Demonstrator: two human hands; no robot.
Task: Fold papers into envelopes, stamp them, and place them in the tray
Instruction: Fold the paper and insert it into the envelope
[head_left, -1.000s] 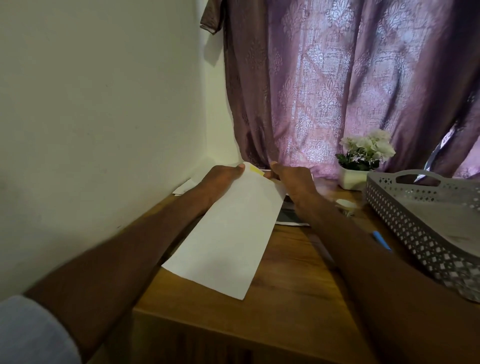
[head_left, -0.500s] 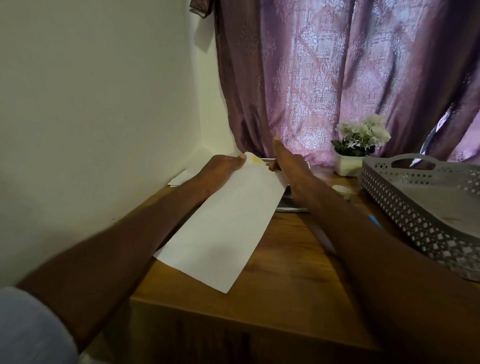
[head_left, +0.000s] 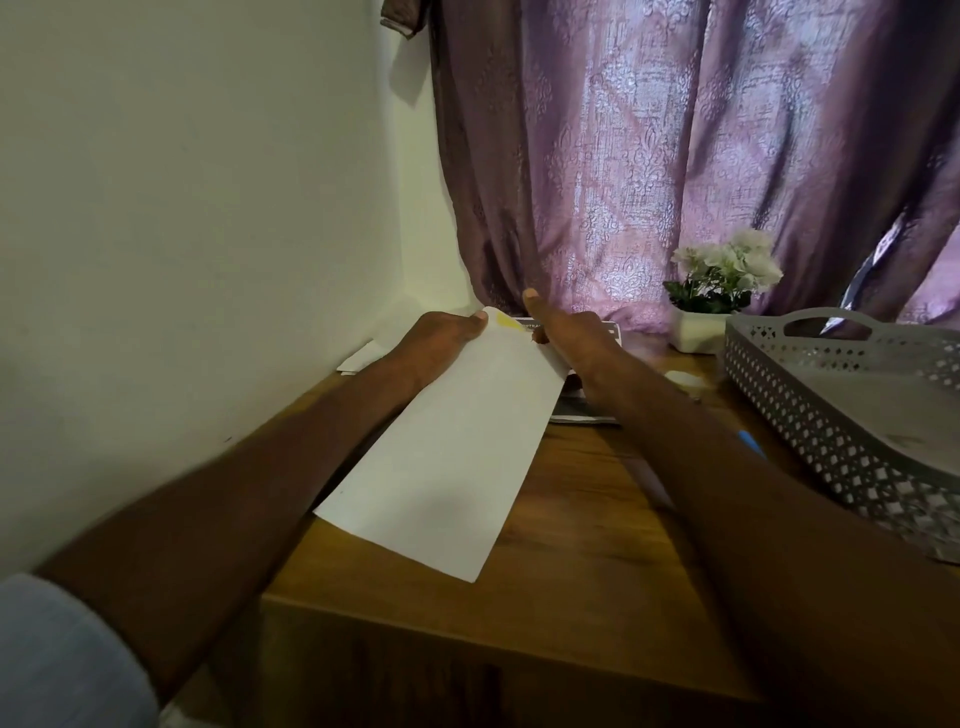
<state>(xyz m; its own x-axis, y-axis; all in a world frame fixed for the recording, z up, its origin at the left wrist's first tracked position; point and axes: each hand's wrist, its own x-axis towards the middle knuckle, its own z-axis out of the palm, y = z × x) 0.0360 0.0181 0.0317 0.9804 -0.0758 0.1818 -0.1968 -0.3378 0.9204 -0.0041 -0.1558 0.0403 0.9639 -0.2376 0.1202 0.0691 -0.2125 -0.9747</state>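
Note:
A long white envelope (head_left: 447, 457) lies slanted on the wooden table (head_left: 587, 566), its near corner over the front left edge. A yellow patch shows at its far end. My left hand (head_left: 441, 338) grips the far left corner of the envelope. My right hand (head_left: 566, 338) holds the far right corner, with the thumb sticking up. A grey perforated tray (head_left: 852, 415) with a handle stands at the right and looks empty.
More white paper (head_left: 363, 358) lies against the wall at the far left. A dark printed sheet (head_left: 587, 410) lies under my right hand. A white pot of flowers (head_left: 717, 296) stands before the purple curtain. A blue pen (head_left: 750, 444) and a small white object (head_left: 683, 378) lie near the tray.
The envelope has slid slightly toward the left edge of the table. My right thumb has lifted upward off the paper; both hands stay at its far end.

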